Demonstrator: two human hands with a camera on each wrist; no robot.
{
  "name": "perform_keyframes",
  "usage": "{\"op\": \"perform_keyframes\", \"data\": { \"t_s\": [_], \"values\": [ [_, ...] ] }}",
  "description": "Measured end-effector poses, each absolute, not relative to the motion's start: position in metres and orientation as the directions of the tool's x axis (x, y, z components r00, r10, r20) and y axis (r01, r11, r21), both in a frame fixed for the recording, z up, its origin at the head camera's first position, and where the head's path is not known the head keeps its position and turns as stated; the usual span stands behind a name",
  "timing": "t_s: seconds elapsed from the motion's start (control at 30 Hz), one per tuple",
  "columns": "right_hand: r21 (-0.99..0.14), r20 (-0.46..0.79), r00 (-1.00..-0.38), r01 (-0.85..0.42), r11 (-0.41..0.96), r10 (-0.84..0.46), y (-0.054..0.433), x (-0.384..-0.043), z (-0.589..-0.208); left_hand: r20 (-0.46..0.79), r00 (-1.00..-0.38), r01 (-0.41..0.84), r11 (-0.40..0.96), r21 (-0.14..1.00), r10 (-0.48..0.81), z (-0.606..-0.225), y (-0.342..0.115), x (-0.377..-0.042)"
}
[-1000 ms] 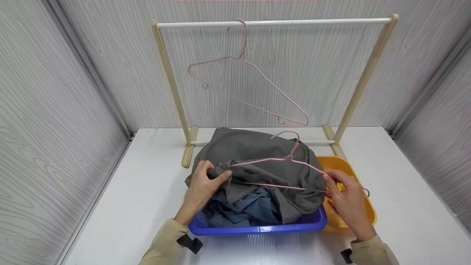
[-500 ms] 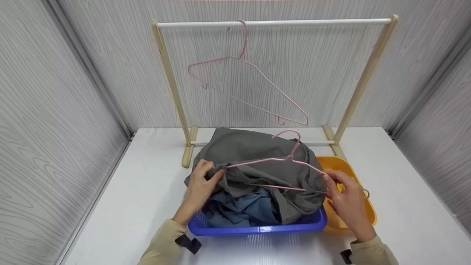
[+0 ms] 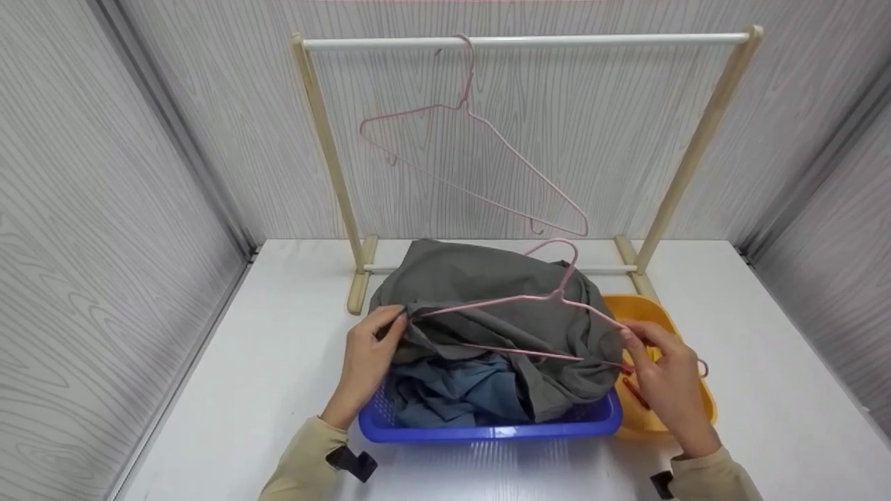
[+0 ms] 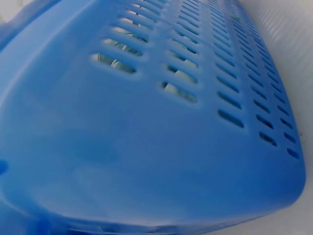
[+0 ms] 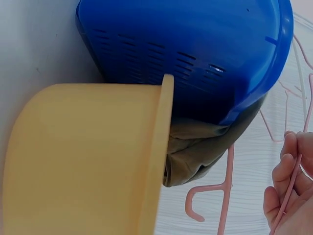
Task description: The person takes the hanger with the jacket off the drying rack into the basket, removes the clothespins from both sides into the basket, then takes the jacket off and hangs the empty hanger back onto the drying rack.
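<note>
A pink hanger (image 3: 518,298) lies tilted over a dark grey garment (image 3: 480,268), its hook toward the rack. My right hand (image 3: 665,383) pinches the hanger's right end; the right wrist view also shows this hand (image 5: 296,188) with curled fingers around the pink wire. At the other end my left hand (image 3: 367,356) pinches the grey cloth between thumb and fingers. The hanger's left tip is hidden in the cloth. Under the grey garment, a blue garment (image 3: 456,393) sits in the blue basket (image 3: 487,433). Only the basket's slotted wall (image 4: 146,147) fills the left wrist view.
Behind stands a wooden rack with a white bar (image 3: 592,40), and an unloaded pink hanger (image 3: 470,73) hangs from it. A yellow basket (image 5: 88,152) stands right of the blue one, with small red items (image 3: 635,394) inside. Walls rise on three sides.
My left hand has pulled the grey cloth's edge leftward along the hanger's left arm. The right hand keeps its pinch, and the view has shifted slightly.
</note>
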State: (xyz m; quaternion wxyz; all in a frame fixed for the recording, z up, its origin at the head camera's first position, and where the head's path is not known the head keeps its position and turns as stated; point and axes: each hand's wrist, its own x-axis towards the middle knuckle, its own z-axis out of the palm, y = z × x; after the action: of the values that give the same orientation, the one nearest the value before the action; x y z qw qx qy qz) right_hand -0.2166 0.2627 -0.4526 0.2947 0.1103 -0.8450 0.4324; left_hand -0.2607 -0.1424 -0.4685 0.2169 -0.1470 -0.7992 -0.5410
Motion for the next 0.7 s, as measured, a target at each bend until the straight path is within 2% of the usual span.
{"op": "perform_keyframes", "data": {
  "t_s": [0.23,0.53,0.7],
  "values": [
    [-0.672,0.585,-0.804,-0.404,0.621,0.109,0.272,-0.215,-0.453,0.520,-0.853,0.466,0.394,0.792,-0.036,-0.470,-0.145,-0.258],
    [-0.678,0.552,-0.825,-0.358,0.643,0.123,0.277,-0.211,-0.453,0.609,-0.785,0.598,0.387,0.701,0.110,-0.473,-0.147,-0.259],
    [-0.673,0.555,-0.821,-0.352,0.650,0.130,0.277,-0.209,-0.452,0.534,-0.834,0.536,0.437,0.722,0.140,-0.475,-0.144,-0.257]
  ]
}}
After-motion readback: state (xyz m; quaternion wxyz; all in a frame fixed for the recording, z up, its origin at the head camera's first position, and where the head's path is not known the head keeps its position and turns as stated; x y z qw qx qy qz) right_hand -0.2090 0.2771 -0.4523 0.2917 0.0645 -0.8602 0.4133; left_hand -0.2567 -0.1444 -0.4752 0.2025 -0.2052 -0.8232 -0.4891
